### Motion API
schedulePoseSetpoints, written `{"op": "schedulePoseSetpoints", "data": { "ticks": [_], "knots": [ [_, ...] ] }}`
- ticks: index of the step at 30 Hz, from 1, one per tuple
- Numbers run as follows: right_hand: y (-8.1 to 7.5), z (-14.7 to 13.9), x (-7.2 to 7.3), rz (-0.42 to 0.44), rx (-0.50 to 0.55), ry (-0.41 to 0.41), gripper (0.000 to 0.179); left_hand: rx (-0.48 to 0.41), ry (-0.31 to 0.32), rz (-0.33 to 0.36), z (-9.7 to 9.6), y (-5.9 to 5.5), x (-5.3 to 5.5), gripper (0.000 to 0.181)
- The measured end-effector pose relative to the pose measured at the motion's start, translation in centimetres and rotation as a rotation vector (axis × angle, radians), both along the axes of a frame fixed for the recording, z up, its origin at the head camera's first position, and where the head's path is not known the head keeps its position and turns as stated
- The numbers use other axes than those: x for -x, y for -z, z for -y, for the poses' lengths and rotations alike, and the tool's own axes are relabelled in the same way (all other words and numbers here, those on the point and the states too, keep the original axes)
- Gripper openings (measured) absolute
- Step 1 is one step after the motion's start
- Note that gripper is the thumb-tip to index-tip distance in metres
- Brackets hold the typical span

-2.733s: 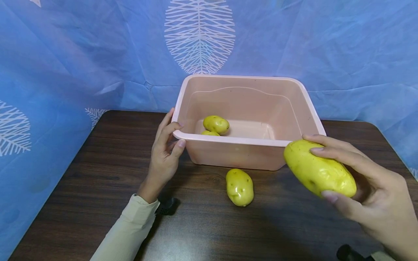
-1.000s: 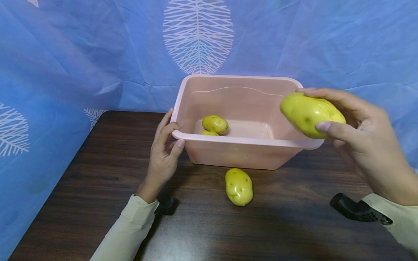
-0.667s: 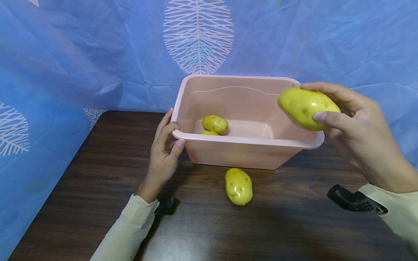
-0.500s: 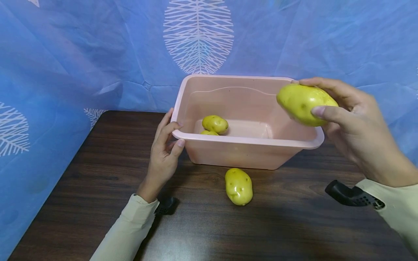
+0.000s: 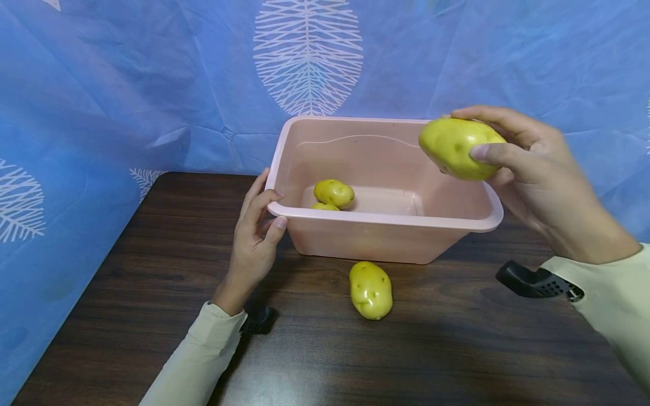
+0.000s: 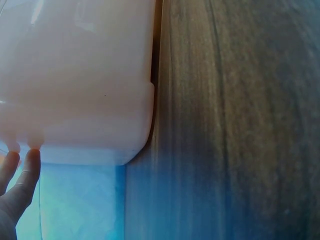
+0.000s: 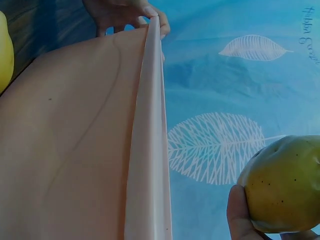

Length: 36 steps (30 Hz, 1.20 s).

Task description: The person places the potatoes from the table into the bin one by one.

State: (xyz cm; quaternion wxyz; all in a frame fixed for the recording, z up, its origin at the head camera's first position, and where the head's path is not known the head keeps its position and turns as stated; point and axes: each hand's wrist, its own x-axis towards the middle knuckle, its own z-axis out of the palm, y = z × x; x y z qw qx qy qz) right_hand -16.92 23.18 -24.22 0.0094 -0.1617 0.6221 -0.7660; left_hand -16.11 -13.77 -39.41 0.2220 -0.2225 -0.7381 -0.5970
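Observation:
My right hand (image 5: 543,180) holds a yellow potato (image 5: 452,146) over the right side of a pink plastic bin (image 5: 365,239). The thumb lies on the potato's near side and the fingers reach over its top. The same potato (image 7: 282,185) shows in the right wrist view, beyond the bin's rim (image 7: 150,130). At the bin's front left corner, my left hand (image 5: 254,248) grips the rim. In the left wrist view its fingers (image 6: 31,172) touch the bin's wall (image 6: 85,85). Inside the bin lie two potatoes (image 5: 334,193), one mostly hidden by the front rim.
Another potato (image 5: 371,290) lies on the dark wooden table (image 5: 447,338) in front of the bin. A blue cloth with white leaf prints (image 5: 203,67) hangs behind. Black wrist devices (image 5: 533,280) stick out below both hands.
My right hand has carried the potato up, back and to the left, from near the bin's front right corner to over its right side. The left hand keeps its grip on the rim.

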Motion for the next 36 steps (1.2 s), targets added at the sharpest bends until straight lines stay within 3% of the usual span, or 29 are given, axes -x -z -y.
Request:
{"op": "schedulePoseSetpoints", "data": {
  "ticks": [22,36],
  "knots": [
    [-0.5,-0.1,3.9,0.183,0.082,-0.007,0.042,-0.011,0.007,-0.016,-0.1,0.0,0.1,0.040],
    [-0.9,0.2,5.9,0.277,0.060,-0.018,0.041,-0.003,-0.010,-0.005,0.0,0.1,0.1,0.042]
  ]
}}
